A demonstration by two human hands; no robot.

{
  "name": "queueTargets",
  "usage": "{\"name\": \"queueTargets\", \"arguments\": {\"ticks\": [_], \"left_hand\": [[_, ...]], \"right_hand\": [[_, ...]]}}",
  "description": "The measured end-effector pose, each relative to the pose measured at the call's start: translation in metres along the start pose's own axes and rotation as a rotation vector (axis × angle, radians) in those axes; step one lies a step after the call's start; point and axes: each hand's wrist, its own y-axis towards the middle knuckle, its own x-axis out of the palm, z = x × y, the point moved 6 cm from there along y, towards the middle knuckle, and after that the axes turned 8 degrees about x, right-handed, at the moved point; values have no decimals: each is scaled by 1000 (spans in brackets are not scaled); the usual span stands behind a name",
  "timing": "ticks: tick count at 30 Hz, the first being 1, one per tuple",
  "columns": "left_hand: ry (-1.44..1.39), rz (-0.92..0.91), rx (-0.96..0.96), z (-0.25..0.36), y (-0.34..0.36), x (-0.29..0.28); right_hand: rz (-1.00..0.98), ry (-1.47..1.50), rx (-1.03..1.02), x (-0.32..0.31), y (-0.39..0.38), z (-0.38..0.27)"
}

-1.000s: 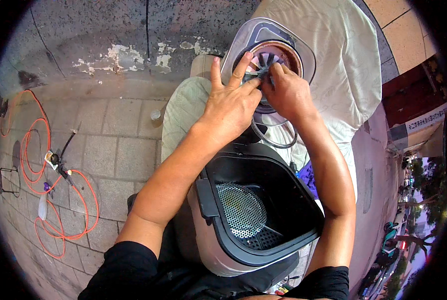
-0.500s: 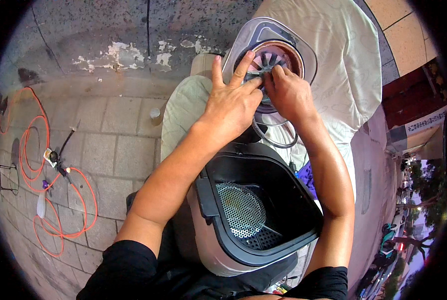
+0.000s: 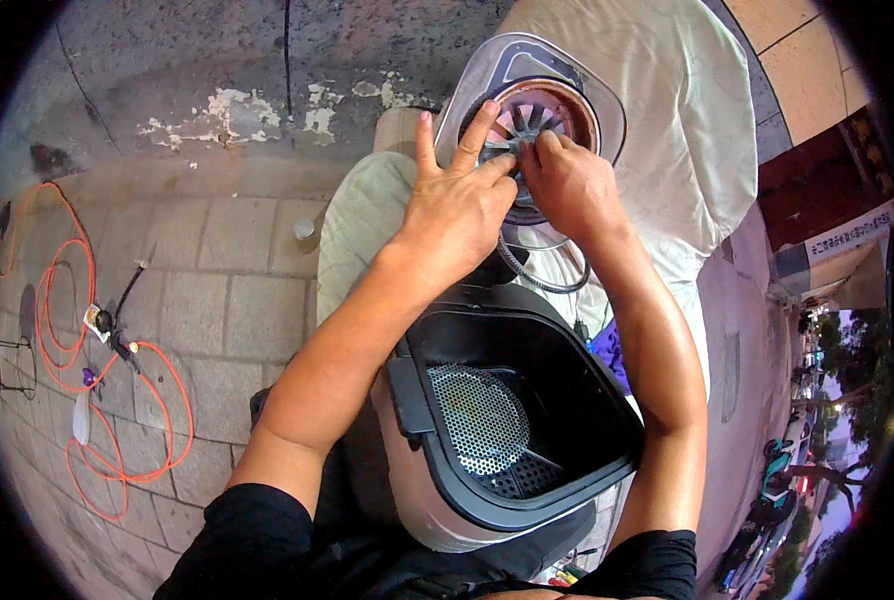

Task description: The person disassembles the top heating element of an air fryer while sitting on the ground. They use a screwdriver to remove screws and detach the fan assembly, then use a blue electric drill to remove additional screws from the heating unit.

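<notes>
Grey paving (image 3: 267, 308) spreads out on my left, running up to a dark wall (image 3: 187, 60) with flaking pale patches, and loops of orange hose (image 3: 91, 262) lie across it. Off to my right a street (image 3: 732, 400) runs past parked vehicles and trees. Before me, a pale patterned cloth (image 3: 692, 120) covers the surface beneath my work.

On that cloth, at its near left part, sits a finned wheel (image 3: 535, 115) inside a round housing with a rusty brown rim (image 3: 591, 130), itself set in a grey rounded frame (image 3: 517, 42). My left hand (image 3: 457, 205) comes at it from the left, two fingers spread and pointing away from me, the others bent in toward the wheel's hub. My right hand (image 3: 570, 185) is bunched over the hub, fingertips curled down; I cannot tell whether either hand is pinching anything there.

Between the wheel and my body, a ribbed metal conduit (image 3: 553, 291) curves down over the cloth. Nearer, between my forearms, stands a black-rimmed appliance body (image 3: 527, 518), its cavity open toward me, with a perforated metal disc (image 3: 479, 415) inside. Something purple (image 3: 609, 350) shows beside my right forearm.
</notes>
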Motion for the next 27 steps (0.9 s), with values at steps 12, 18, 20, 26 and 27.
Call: {"name": "queueTargets", "arguments": {"ticks": [12, 18, 20, 26, 27], "left_hand": [[30, -11, 2, -1, -1, -2], [36, -17, 10, 0, -1, 0], [46, -7, 19, -1, -1, -1], [78, -28, 22, 0, 1, 1], [81, -42, 21, 0, 1, 2]], "right_hand": [[113, 62, -32, -11, -1, -9], [42, -14, 39, 2, 1, 4], [59, -13, 53, -2, 3, 2], [76, 70, -38, -8, 0, 3], [89, 91, -46, -7, 1, 3]]}}
